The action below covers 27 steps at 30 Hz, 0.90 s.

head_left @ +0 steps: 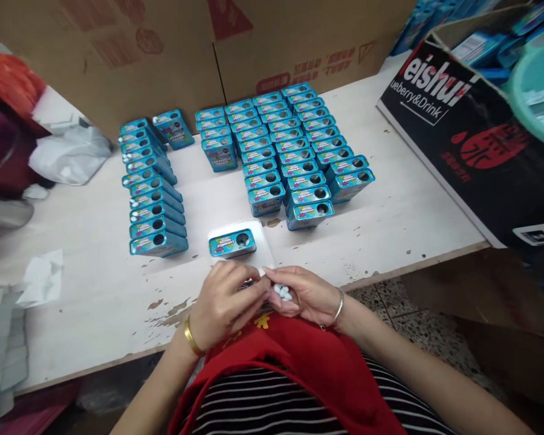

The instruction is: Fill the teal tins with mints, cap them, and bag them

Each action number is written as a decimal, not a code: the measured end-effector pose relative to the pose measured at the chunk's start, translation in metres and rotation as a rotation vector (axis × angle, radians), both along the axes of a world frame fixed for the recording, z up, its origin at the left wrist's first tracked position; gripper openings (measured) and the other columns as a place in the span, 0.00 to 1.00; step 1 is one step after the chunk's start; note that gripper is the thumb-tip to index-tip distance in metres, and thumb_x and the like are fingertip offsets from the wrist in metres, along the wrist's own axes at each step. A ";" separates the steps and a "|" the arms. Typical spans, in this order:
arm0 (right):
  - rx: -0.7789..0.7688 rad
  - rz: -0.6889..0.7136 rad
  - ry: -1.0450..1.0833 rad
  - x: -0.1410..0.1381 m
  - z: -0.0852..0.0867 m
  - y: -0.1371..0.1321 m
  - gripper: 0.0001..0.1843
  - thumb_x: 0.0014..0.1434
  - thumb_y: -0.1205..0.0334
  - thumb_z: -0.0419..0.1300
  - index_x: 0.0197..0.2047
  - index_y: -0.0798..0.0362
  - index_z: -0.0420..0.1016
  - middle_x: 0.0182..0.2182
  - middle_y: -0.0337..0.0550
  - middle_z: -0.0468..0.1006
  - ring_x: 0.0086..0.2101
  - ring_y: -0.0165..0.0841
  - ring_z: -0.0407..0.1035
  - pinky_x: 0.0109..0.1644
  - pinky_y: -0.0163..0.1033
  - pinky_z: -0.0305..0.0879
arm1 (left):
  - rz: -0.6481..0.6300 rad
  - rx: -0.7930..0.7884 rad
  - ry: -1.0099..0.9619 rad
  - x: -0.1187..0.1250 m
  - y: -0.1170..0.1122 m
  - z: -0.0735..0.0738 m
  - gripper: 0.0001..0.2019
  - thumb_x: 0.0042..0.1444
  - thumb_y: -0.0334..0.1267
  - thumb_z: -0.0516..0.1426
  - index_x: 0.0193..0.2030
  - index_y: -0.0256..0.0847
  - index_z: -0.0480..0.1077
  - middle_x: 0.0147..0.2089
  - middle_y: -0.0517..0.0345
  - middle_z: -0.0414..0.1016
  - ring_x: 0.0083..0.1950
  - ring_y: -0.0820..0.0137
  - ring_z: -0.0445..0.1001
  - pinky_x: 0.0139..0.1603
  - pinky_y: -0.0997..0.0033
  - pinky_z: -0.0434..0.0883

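My right hand (301, 296) is cupped palm up in front of the red apron, with several small white candies (282, 292) in it. Close against it, my left hand (229, 297) has thumb and fingers drawn together at the right fingertips; whatever it pinches is hidden. Just beyond both hands, a blue candy tin (231, 243) labelled "Caramelo" stands upright on a white pad (263, 244), its round top hole showing dark.
Rows of similar blue tins (297, 142) stand at the back centre. Another column of tins (156, 211), some with white pieces on top, is at left. A black carton (439, 133) and turquoise bowl (537, 90) of white pieces are at right. Tissue (40, 279) lies left.
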State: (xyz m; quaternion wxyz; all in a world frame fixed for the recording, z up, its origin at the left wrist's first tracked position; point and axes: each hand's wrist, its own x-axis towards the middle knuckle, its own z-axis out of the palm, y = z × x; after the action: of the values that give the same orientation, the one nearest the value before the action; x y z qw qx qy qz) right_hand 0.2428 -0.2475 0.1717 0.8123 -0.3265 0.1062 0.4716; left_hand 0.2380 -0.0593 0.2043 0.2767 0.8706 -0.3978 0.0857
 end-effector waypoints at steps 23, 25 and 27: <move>-0.252 -0.466 0.127 -0.003 -0.067 -0.065 0.21 0.46 0.47 0.70 0.30 0.56 0.71 0.18 0.31 0.65 0.14 0.19 0.51 0.15 0.28 0.37 | 0.507 -0.254 0.012 0.043 0.048 -0.014 0.08 0.63 0.38 0.54 0.45 0.43 0.73 0.47 0.54 0.73 0.50 0.65 0.72 0.53 0.58 0.69; -0.277 -0.476 0.141 -0.003 -0.073 -0.069 0.20 0.46 0.48 0.70 0.30 0.56 0.70 0.18 0.32 0.66 0.15 0.20 0.52 0.15 0.27 0.38 | 0.492 -0.254 0.036 0.044 0.052 -0.016 0.08 0.63 0.38 0.54 0.44 0.43 0.73 0.46 0.54 0.73 0.49 0.66 0.72 0.52 0.59 0.70; -0.280 -0.479 0.148 -0.003 -0.076 -0.070 0.19 0.46 0.49 0.70 0.31 0.55 0.71 0.19 0.33 0.67 0.15 0.20 0.53 0.15 0.27 0.38 | 0.483 -0.257 0.044 0.045 0.053 -0.018 0.08 0.63 0.38 0.54 0.44 0.42 0.73 0.46 0.54 0.73 0.49 0.66 0.72 0.52 0.60 0.70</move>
State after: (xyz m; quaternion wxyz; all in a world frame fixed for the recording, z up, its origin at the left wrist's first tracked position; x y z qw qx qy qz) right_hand 0.2396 -0.3176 0.0954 0.8374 -0.3658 0.3036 0.2697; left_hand 0.2827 -0.0063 0.1862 0.3650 0.8996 -0.1582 0.1803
